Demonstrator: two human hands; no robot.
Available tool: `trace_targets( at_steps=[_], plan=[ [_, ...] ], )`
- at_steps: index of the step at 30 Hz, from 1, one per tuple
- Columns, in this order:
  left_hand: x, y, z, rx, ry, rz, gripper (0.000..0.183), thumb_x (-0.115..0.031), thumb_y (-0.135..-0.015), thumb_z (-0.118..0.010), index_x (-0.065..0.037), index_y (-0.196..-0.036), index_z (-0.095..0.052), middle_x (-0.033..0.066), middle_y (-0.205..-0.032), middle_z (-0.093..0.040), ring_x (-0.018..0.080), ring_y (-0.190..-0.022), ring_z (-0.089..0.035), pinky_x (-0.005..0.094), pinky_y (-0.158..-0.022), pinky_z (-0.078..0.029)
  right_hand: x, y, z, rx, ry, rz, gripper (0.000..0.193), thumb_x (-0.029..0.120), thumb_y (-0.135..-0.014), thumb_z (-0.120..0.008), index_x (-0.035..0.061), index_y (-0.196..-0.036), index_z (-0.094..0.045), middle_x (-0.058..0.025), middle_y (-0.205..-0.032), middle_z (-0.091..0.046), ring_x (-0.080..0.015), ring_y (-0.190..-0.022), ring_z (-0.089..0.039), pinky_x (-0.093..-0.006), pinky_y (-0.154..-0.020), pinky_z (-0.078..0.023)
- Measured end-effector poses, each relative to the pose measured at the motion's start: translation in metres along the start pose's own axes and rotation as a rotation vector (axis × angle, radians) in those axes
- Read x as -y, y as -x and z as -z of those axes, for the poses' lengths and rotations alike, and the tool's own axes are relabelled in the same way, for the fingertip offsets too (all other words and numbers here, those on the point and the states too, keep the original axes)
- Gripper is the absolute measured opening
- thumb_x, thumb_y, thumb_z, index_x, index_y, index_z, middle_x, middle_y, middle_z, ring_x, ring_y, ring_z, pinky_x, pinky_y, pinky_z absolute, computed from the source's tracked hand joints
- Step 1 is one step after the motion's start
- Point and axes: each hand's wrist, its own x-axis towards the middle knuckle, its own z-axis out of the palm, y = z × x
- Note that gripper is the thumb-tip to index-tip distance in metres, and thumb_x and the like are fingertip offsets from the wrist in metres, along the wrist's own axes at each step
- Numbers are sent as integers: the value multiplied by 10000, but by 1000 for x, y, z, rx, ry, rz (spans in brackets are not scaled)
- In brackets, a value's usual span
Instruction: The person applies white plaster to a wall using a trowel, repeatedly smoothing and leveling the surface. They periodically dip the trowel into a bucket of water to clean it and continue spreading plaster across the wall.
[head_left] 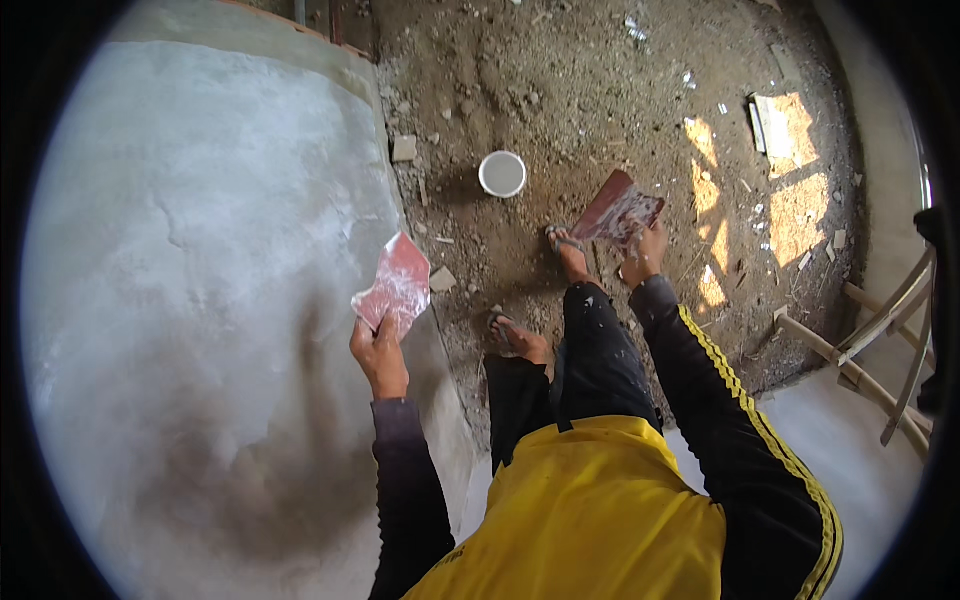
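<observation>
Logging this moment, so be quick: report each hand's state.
Left hand: closed, holding a white-smeared light-red flat sheet.
Right hand: closed, holding a white-smeared dark-red flat sheet.

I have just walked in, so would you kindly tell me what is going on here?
The left hand holds a flat reddish piece smeared with white, in front of the patchy, whitish wall; whether it touches the wall is unclear. The right hand holds a larger reddish sheet, also white-streaked, out over the dirt ground. A white bucket with pale contents stands on the ground ahead.
</observation>
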Motion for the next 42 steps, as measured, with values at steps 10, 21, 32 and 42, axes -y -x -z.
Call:
trace_targets(
  at_steps=[10, 21, 32, 42],
  plan=[
    [124, -91, -115, 100, -55, 268, 296, 64, -908, -585, 58, -1200, -631, 76, -1105, -680, 148, -956, -640, 316, -858, -537, -85, -17, 18, -156, -39, -107, 183, 71, -982, -637, 57, -1162, -608, -27, -953, -683, -139, -806, -673, -319, -641, -561],
    [314, -220, -239, 25, -76, 326, 126, 8, -907, -653, 41, -1029, -657, 100, -975, -682, 171, -849, -630, 335, -775, -504, -258, 6, -3, -153, -213, -489, 289, 60, -963, -666, 55, -1239, -581, -14, -1032, -680, -119, -857, -655, -302, -726, -533],
    [400, -319, -329, 21, -361, 213, 192, 14, -807, -611, 7, -970, -712, 157, -947, -739, 252, -843, -716, 366, -789, -546, -224, -40, -39, -120, -353, -633, 316, 28, -957, -649, 34, -1264, -574, -55, -1122, -696, -147, -949, -692, -303, -820, -574],
    [429, -366, -374, 53, -1012, 63, 289, -24, -808, -594, 58, -1069, -687, 318, -1018, -695, 452, -993, -698, 472, -906, -565, -196, -56, -66, -153, -340, -722, 320, 14, -965, -624, 41, -1283, -593, -56, -1136, -691, -157, -999, -682, -338, -885, -561]
  ],
)
